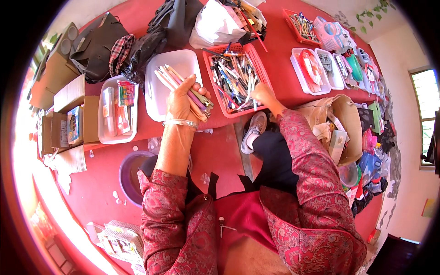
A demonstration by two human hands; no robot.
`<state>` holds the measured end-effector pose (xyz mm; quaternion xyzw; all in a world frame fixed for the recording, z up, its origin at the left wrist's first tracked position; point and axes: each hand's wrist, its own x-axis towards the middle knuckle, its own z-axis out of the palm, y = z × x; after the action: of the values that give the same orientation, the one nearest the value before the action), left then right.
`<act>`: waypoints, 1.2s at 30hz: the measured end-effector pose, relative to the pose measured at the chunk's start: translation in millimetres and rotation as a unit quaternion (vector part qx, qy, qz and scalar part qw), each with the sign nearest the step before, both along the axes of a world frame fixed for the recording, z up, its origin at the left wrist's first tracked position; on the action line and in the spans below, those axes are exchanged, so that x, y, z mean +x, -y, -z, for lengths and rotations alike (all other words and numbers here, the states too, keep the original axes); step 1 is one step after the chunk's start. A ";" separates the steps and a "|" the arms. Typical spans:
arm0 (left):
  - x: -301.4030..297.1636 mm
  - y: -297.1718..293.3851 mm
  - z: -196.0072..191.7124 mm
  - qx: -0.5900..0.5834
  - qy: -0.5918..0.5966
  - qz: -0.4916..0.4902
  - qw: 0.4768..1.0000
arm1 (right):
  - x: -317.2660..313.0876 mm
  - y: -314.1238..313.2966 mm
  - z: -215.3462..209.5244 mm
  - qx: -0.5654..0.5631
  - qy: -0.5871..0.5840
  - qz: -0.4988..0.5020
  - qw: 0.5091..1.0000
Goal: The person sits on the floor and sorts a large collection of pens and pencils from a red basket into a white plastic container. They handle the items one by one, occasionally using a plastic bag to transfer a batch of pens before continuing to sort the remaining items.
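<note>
My left hand (183, 98) is closed around a bundle of slim pencils (168, 78), mostly pale wood-coloured, with a purple one and some greenish ends among them. It is raised over the near right part of a white plastic tray (155, 104). To its right stands a red perforated basket (262, 68) full of loose pens and pencils (233, 78). My right hand (265, 95) is at that basket's near right edge, its fingers drawn together at the pens. Whatever is between those fingers is hidden.
Left of the tray is a white bin (103, 123) of packets, beside open cardboard boxes (89, 123). Bags (215, 27) line the back. At right are a smaller red basket (289, 22), white tubs (316, 89) and a cardboard carton (355, 133). A purple basin (127, 178) sits at lower left.
</note>
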<state>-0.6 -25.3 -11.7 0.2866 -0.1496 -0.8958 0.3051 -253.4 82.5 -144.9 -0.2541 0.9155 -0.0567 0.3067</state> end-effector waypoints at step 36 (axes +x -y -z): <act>1.9 -9.9 -2.8 0.024 -0.117 0.110 0.987 | 14.2 38.6 -43.8 -0.335 0.214 -0.029 0.917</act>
<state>1.3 -15.4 -8.9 0.1693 -0.1215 -0.9545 0.2134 -239.2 43.9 -101.1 -0.3504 0.7479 -0.4037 0.3936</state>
